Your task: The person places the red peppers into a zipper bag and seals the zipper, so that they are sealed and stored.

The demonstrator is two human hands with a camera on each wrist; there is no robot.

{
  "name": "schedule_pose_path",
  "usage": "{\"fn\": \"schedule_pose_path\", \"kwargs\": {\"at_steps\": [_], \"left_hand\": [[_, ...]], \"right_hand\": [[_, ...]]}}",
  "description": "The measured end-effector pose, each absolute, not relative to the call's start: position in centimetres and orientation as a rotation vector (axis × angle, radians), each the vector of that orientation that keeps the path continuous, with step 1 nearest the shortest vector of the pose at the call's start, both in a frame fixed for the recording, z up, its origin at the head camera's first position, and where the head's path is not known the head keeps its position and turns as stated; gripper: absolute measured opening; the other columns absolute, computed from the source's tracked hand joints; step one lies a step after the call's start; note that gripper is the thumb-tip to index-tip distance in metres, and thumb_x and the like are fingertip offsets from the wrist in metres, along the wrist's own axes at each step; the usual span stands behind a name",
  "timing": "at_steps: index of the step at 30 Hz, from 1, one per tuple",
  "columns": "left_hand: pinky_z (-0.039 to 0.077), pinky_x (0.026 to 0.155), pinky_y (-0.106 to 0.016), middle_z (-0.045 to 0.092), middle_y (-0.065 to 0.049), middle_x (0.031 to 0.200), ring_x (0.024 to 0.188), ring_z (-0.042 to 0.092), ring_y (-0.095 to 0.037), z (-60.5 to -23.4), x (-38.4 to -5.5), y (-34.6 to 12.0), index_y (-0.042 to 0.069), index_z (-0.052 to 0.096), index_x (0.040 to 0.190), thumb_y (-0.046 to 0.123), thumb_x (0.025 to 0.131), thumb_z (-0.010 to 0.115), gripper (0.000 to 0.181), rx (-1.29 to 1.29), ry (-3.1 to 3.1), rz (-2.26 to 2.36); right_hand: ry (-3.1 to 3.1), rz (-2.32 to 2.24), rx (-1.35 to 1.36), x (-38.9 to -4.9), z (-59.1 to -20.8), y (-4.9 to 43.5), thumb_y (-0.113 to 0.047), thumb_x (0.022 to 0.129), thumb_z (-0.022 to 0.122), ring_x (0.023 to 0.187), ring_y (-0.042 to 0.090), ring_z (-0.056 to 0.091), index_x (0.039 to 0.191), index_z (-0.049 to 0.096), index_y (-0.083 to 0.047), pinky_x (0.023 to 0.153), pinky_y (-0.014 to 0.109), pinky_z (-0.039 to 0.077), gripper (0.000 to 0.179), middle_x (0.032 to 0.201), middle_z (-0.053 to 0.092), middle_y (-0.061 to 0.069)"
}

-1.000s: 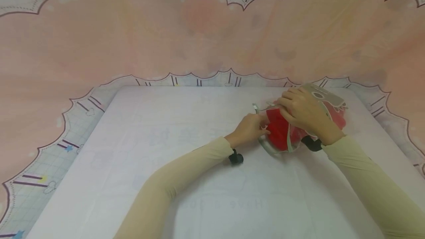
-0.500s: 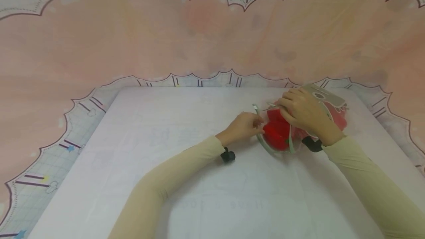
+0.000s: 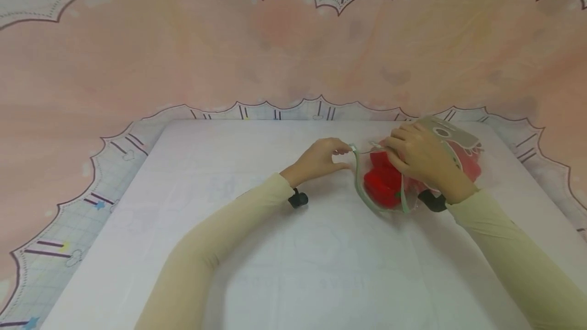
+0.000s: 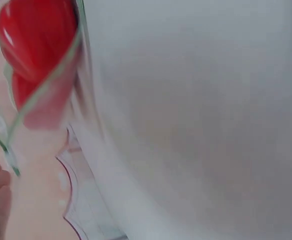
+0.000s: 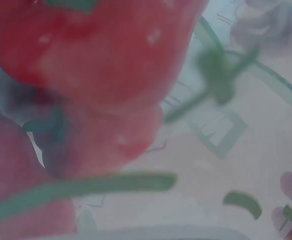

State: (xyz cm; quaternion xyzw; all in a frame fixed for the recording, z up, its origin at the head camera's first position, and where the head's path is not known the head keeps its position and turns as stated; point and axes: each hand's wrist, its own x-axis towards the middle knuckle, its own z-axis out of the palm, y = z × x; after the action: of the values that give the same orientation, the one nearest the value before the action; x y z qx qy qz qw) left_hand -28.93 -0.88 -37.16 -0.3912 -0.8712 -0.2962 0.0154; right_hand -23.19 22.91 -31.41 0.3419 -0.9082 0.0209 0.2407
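A clear zippered bag (image 3: pixel 406 208) with pale green trim and a printed grey top panel lies at the right of the table, its mouth edge gaping toward the left. Inside, a glossy red bell pepper (image 3: pixel 383 187) shows near the opening; more red peppers (image 5: pixel 96 55) fill the right wrist view behind the printed plastic. My right hand (image 3: pixel 419 154) grips the bag from above, fingers curled over its upper edge. At the bag's left, my left hand (image 3: pixel 321 159) has its fingertips right at the zipper end (image 3: pixel 352 147), thumb spread well below them.
The bag rests on a white-covered table (image 3: pixel 257 248). Behind it rises a peach curtain (image 3: pixel 229 55) with a scalloped, checked border. A small black wrist camera (image 3: pixel 299 199) hangs under the left wrist.
My left hand has drawn back from the bag's opening beside the pepper and moved left and up to the zipper end. My right hand keeps its grip on the bag.
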Motion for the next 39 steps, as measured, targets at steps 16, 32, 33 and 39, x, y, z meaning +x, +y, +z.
{"fn": "schedule_pose_path", "kwargs": {"at_steps": [16,32,33,39], "left_hand": [[0.048,0.097,-0.022,0.067,-0.001,0.109,0.109,0.059,-0.015,-37.4,-32.0,-0.2,0.012,0.069,0.102,0.008,0.084,0.069,0.019,-1.293,-2.583,-0.491],[0.048,0.095,-0.022,0.068,-0.003,0.105,0.104,0.062,-0.016,-38.1,-33.3,0.1,0.009,0.069,0.099,0.006,0.085,0.067,0.015,-1.329,-2.503,-0.444],[0.049,0.095,-0.021,0.069,-0.003,0.104,0.102,0.063,-0.016,-38.1,-33.5,0.1,0.009,0.07,0.099,0.006,0.085,0.066,0.014,-1.34,-2.483,-0.44],[0.051,0.09,-0.02,0.071,-0.003,0.098,0.096,0.065,-0.015,-38.2,-34.0,-0.2,0.009,0.071,0.092,0.009,0.086,0.064,0.009,-1.368,-2.379,-0.413]], "right_hand": [[-2.482,0.131,1.014,-23.1,-33.0,22.3,-0.012,0.079,0.061,0.085,0.03,0.056,0.089,0.069,-0.002,0.084,0.049,0.047,0.016,0.087,0.067,0.014],[-2.498,0.1,1.11,-23.1,-34.5,21.8,-0.013,0.078,0.063,0.09,0.031,0.059,0.096,0.069,-0.003,0.082,0.049,0.049,0.021,0.09,0.067,0.013],[-2.498,0.087,1.121,-23.1,-34.6,21.7,-0.014,0.078,0.063,0.09,0.031,0.059,0.095,0.069,-0.002,0.084,0.05,0.049,0.021,0.09,0.067,0.014],[-2.523,0.02,1.163,-22.8,-35.4,21.3,-0.016,0.08,0.062,0.091,0.032,0.061,0.091,0.068,-0.003,0.085,0.05,0.048,0.018,0.092,0.068,0.014]]}}
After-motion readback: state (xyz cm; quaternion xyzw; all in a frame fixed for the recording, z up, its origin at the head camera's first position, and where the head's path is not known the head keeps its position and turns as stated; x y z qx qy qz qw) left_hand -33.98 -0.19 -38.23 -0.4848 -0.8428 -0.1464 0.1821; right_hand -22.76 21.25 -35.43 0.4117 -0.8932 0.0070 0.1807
